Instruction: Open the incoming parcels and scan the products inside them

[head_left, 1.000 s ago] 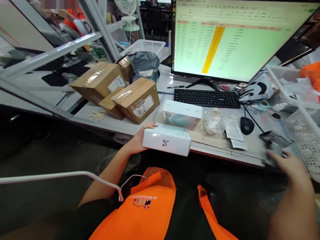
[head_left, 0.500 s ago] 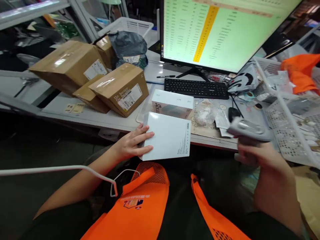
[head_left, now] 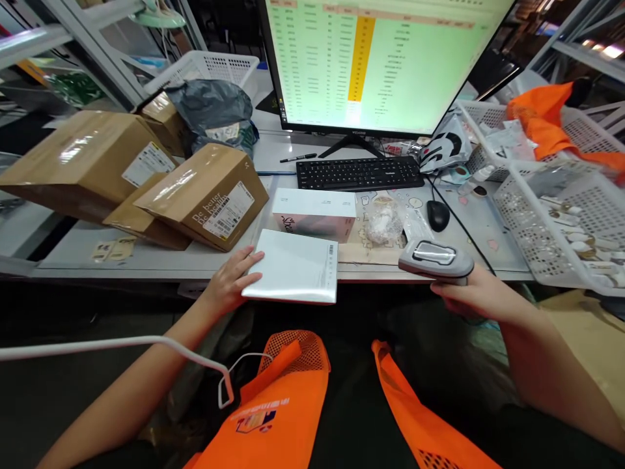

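Observation:
My left hand (head_left: 229,282) holds a flat white box (head_left: 293,266) by its left edge at the desk's front edge; its broad face points up, with a barcode near its right side. My right hand (head_left: 471,294) grips a grey handheld barcode scanner (head_left: 434,258), a little to the right of the white box and level with it. Just behind the held box a second white box with a pink picture (head_left: 314,213) lies on the desk.
Three taped cardboard parcels (head_left: 205,195) and a grey poly bag (head_left: 212,114) crowd the desk's left. Monitor (head_left: 381,58), keyboard (head_left: 359,173) and mouse (head_left: 438,214) sit behind. White mesh baskets (head_left: 551,215) fill the right. An orange vest (head_left: 273,410) covers my lap.
My left hand turned the white box from its narrow side to its broad face up. My right hand picked up the scanner and carried it left toward the box.

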`<state>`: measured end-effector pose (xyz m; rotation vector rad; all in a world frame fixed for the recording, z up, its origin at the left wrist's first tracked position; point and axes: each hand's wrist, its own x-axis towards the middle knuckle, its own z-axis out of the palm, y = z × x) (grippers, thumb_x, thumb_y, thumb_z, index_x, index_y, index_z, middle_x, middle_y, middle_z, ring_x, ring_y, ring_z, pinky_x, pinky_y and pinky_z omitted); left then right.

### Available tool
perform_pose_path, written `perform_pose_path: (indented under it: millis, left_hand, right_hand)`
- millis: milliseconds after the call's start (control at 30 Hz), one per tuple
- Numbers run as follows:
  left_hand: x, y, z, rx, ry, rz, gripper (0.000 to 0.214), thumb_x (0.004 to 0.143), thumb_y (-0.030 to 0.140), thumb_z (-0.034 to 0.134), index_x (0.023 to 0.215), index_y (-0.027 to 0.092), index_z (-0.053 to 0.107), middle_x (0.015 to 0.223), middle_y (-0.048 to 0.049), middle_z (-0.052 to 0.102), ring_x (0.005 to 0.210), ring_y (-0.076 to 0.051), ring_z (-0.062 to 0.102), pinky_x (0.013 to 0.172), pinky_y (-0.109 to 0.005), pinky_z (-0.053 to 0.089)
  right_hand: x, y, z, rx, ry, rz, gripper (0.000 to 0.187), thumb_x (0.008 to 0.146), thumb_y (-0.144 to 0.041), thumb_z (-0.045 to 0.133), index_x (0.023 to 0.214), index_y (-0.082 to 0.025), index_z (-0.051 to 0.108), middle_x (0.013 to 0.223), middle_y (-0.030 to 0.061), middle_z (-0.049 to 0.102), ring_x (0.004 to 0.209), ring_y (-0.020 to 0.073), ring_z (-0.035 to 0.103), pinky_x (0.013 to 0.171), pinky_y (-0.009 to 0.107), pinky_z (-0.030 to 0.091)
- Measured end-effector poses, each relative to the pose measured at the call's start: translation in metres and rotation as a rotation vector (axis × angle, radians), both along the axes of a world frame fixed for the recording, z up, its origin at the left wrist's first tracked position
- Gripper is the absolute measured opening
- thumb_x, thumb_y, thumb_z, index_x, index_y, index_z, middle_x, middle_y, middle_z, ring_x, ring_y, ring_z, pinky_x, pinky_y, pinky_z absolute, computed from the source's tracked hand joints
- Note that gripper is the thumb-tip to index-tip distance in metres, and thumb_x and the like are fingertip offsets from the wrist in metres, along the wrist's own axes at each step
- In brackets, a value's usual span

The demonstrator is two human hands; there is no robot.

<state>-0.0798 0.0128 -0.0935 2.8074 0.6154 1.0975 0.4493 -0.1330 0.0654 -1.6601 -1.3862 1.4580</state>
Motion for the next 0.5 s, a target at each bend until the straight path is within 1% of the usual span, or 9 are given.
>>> perform_pose_path:
  millis: [33,133,200,267,300,367,400,467,500]
  left_hand:
    - [-0.003,0.005,-0.004,-0.050,0.010,0.036,0.026,0.097,0.019,0.070,0.120,0.028,0.062,0.156,-0.0131,0.061,0.159,-0.030,0.044,0.123,-0.062,0.048]
    - [-0.005,0.015,-0.005,-0.203,0.097,0.122,0.028,0.094,0.022,0.066,0.123,0.026,0.064,0.159,-0.0156,0.058,0.159,-0.032,0.043,0.124,-0.065,0.044]
    - [0.000,0.015,0.004,-0.278,0.190,0.153,0.041,0.093,0.016,0.058,0.132,0.025,0.067,0.163,-0.0158,0.054,0.160,-0.033,0.041,0.126,-0.065,0.041]
    - [0.007,0.012,0.019,-0.332,0.230,0.170,0.049,0.093,0.014,0.052,0.137,0.025,0.070,0.161,-0.0139,0.056,0.159,-0.034,0.044,0.128,-0.063,0.040]
    - [0.012,0.012,0.027,-0.360,0.200,0.190,0.048,0.094,0.016,0.051,0.137,0.025,0.071,0.158,-0.0133,0.059,0.156,-0.034,0.048,0.128,-0.060,0.040]
    - [0.025,0.018,0.044,-0.461,0.050,0.292,0.045,0.098,0.027,0.053,0.139,0.021,0.071,0.149,-0.0143,0.067,0.143,-0.033,0.060,0.124,-0.056,0.046]
    - [0.034,0.025,0.052,-0.542,-0.037,0.369,0.049,0.100,0.035,0.054,0.144,0.019,0.068,0.146,-0.0156,0.068,0.134,-0.033,0.066,0.121,-0.054,0.049]
    - [0.056,0.049,0.064,-0.759,-0.184,0.514,0.064,0.101,0.052,0.055,0.153,0.015,0.058,0.141,-0.0185,0.070,0.117,-0.032,0.072,0.112,-0.052,0.055]
    - [0.067,0.064,0.068,-0.884,-0.230,0.537,0.071,0.101,0.061,0.053,0.155,0.015,0.057,0.139,-0.0196,0.071,0.112,-0.032,0.073,0.107,-0.052,0.056]
  right_hand:
    - [-0.001,0.005,-0.003,-0.026,0.033,-0.030,0.058,0.086,-0.042,0.082,0.139,-0.020,0.072,0.053,-0.0060,0.054,0.037,0.0118,0.043,0.032,0.023,0.033]
    - [-0.018,0.039,-0.008,0.101,0.095,-0.164,0.054,0.073,-0.042,0.090,0.119,-0.018,0.075,0.066,0.0000,0.067,0.051,0.0171,0.060,0.044,0.029,0.049]
    - [-0.037,0.073,-0.009,0.163,0.139,-0.205,0.049,0.065,-0.039,0.091,0.104,-0.017,0.073,0.070,0.0030,0.070,0.061,0.0217,0.067,0.052,0.033,0.056]
    - [-0.057,0.108,-0.011,0.174,0.224,-0.211,0.045,0.062,-0.036,0.088,0.100,-0.018,0.070,0.072,0.0029,0.070,0.064,0.0230,0.069,0.055,0.034,0.057]
    - [-0.066,0.124,-0.013,0.176,0.269,-0.207,0.045,0.061,-0.034,0.086,0.100,-0.019,0.069,0.075,0.0028,0.071,0.065,0.0230,0.070,0.056,0.034,0.057]
    - [-0.081,0.150,-0.018,0.160,0.346,-0.186,0.046,0.060,-0.031,0.083,0.102,-0.021,0.067,0.083,0.0034,0.073,0.069,0.0233,0.073,0.057,0.033,0.057]
    - [-0.087,0.158,-0.021,0.141,0.377,-0.174,0.047,0.060,-0.031,0.083,0.103,-0.021,0.066,0.087,0.0037,0.074,0.071,0.0237,0.074,0.057,0.032,0.056]
    - [-0.095,0.168,-0.028,0.100,0.431,-0.153,0.049,0.060,-0.032,0.084,0.103,-0.022,0.064,0.089,0.0040,0.074,0.074,0.0246,0.075,0.056,0.031,0.055]
    - [-0.097,0.170,-0.032,0.086,0.450,-0.139,0.051,0.060,-0.033,0.086,0.103,-0.022,0.063,0.088,0.0042,0.075,0.075,0.0248,0.076,0.056,0.031,0.056]
